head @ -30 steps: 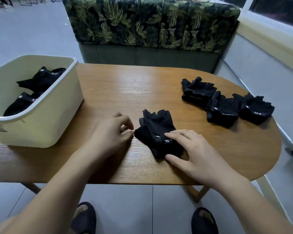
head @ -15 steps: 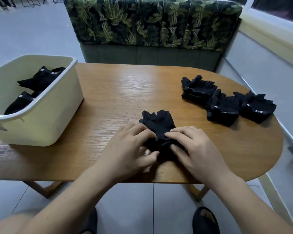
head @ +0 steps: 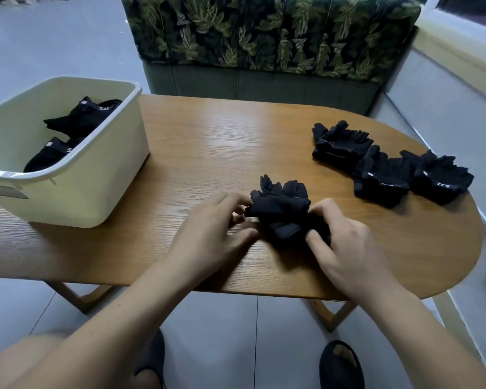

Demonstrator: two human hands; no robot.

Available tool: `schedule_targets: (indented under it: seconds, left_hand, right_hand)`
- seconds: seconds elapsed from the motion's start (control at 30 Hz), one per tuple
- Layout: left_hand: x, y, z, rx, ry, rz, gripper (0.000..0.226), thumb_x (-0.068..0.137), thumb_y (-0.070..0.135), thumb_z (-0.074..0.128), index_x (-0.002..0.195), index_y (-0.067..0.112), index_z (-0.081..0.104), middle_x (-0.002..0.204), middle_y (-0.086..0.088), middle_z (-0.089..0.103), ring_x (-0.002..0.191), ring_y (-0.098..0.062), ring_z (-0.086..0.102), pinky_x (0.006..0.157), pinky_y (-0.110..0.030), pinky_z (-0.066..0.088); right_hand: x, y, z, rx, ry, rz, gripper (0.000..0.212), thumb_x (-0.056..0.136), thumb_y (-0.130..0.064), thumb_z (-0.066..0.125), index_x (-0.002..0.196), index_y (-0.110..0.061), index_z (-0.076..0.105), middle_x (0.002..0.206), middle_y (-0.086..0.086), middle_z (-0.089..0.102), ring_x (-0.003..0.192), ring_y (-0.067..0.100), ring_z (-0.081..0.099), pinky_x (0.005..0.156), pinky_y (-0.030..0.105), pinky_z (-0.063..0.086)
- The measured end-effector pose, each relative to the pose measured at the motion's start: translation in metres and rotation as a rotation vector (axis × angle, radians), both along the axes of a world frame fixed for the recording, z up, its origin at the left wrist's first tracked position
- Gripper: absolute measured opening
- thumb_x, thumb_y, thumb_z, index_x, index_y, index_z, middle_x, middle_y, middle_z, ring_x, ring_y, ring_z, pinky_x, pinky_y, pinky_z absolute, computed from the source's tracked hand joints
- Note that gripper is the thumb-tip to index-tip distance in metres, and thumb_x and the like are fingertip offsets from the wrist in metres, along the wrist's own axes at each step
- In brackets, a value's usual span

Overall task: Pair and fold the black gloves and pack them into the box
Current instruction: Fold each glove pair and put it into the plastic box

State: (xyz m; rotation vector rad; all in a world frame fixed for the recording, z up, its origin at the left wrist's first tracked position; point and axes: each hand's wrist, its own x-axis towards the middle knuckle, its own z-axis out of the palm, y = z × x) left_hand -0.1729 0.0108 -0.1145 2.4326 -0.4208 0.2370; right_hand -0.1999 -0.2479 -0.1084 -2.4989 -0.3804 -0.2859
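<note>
Glove pair (head: 281, 209) now bunched up mid-table (head: 208, 141), no longer flat; left hand (head: 213, 228) and right hand (head: 345, 248) pinch its two sides. Fold looks nearly done, box (head: 115, 175) next.

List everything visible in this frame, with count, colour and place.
box: 1, cream, table's left end
folded gloves: 2 bundles, black, inside the box
glove bundle: 1, black, table centre, between both hands
glove piles: 3, black, table's right end
table: 1, brown wood, oval
bench: 1, green leaf print, behind table
slippers: 2, dark, on feet below table
left hand: 1, holds bundle's left edge
right hand: 1, fingers grip bundle's right side
</note>
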Motion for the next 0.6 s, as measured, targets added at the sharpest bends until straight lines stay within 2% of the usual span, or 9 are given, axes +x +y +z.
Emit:
schedule_targets:
  seconds: [0.1,0.17,0.23,0.3,0.4,0.5,0.6]
  left_hand:
    - [0.003,-0.006,-0.002,-0.092,0.054,0.021,0.039,0.090,0.031,0.082,0.125,0.035,0.067,0.106,0.018,0.072,0.092,-0.001,0.066,0.085,-0.027,0.054]
    - [0.006,-0.009,-0.004,-0.161,0.070,0.023,0.030,0.090,0.025,0.081,0.117,0.035,0.071,0.099,0.019,0.073,0.090,-0.001,0.068,0.086,-0.030,0.057]
    - [0.011,-0.009,-0.005,-0.150,0.065,0.032,0.021,0.091,0.019,0.078,0.107,0.032,0.074,0.093,0.017,0.074,0.089,-0.004,0.070,0.085,-0.035,0.059]
    - [0.016,-0.005,-0.003,-0.088,0.047,0.049,0.018,0.090,0.015,0.077,0.101,0.030,0.075,0.090,0.015,0.075,0.087,-0.008,0.070,0.083,-0.037,0.057]
    - [0.021,0.003,0.001,-0.120,0.054,0.076,0.014,0.092,0.016,0.076,0.097,0.028,0.074,0.087,0.014,0.076,0.084,-0.002,0.070,0.080,-0.029,0.055]
    - [0.020,-0.002,0.005,-0.383,0.154,0.125,0.011,0.098,0.019,0.075,0.103,0.025,0.067,0.087,0.007,0.078,0.079,-0.002,0.073,0.070,-0.016,0.051]
    - [0.020,-0.007,0.008,-0.659,0.287,0.163,0.016,0.103,0.020,0.069,0.114,0.020,0.057,0.096,-0.002,0.080,0.079,-0.016,0.080,0.064,-0.019,0.055]
  right_hand:
    - [0.001,0.001,0.000,-0.029,0.018,-0.005,0.018,0.101,-0.027,0.062,0.116,-0.028,0.052,0.086,-0.016,0.059,0.080,0.019,0.059,0.067,0.032,0.032]
    - [0.001,0.002,0.000,-0.030,0.024,0.000,0.023,0.099,-0.028,0.064,0.120,-0.029,0.054,0.097,-0.013,0.065,0.090,0.019,0.062,0.072,0.035,0.040]
    - [-0.001,0.002,0.001,-0.031,0.033,0.041,0.034,0.098,-0.025,0.068,0.130,-0.031,0.058,0.110,-0.016,0.067,0.103,0.010,0.062,0.083,0.034,0.049]
    - [-0.002,0.000,0.002,-0.029,0.025,0.088,0.037,0.098,-0.027,0.069,0.134,-0.032,0.063,0.111,-0.022,0.064,0.106,0.002,0.059,0.088,0.030,0.052]
    - [-0.003,-0.002,0.004,-0.054,0.005,0.117,0.030,0.100,-0.037,0.065,0.128,-0.029,0.069,0.111,-0.018,0.069,0.107,0.004,0.062,0.090,0.031,0.054]
    - [-0.003,0.001,0.001,-0.039,-0.016,0.078,0.019,0.104,-0.033,0.060,0.123,-0.031,0.064,0.098,-0.016,0.068,0.093,0.007,0.063,0.076,0.028,0.049]
    - [0.001,0.002,-0.004,0.094,0.017,-0.007,0.006,0.108,-0.030,0.054,0.112,-0.030,0.058,0.071,-0.014,0.060,0.065,0.006,0.055,0.060,0.026,0.036]
